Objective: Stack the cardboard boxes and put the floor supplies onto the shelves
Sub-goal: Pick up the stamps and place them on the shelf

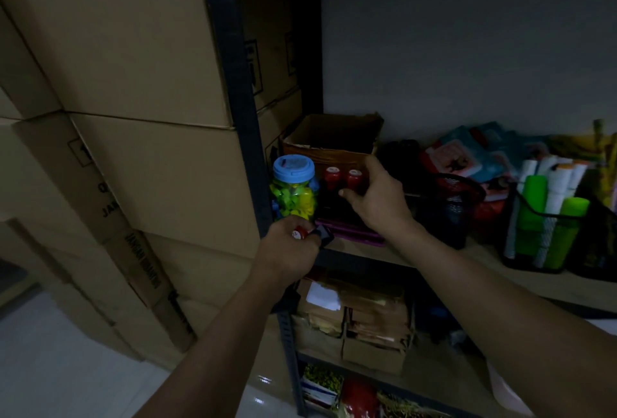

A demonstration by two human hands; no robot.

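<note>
A: Nearest item?
B: Left hand (287, 247), at the front edge of the shelf (484, 250). Its fingers are curled round a red bottle (299, 233) with a white cap. A small dark object (324, 234) sits in the same grip; I cannot tell what it is.

A: Right hand?
B: Right hand (377, 197) is further in, over the shelf. Its thumb and fingers curve round the right shelf bottle (353, 179), thumb low at the front. The left shelf bottle (333, 177) stands upright just beside it, untouched.

A: What are those two standing on?
B: A dark flat stack with a purple case (360, 235) at the bottom. The light is poor, so no more detail.

A: Neighbours?
B: A jar (293, 189) with a blue lid and yellow and green pieces inside, just left of the bottles, against the shelf post (247, 137). To the right is a black mesh cup (457, 194), then a wire basket (521, 260) holding white and green markers (534, 204) upright.

A: Behind?
B: An open box (330, 142) with its flaps up, directly behind the bottles. Coloured packets (467, 157) lie near the back wall.

A: Big cartons?
B: The stacked boxes (133, 83) are left of the post, outside the shelving.
</note>
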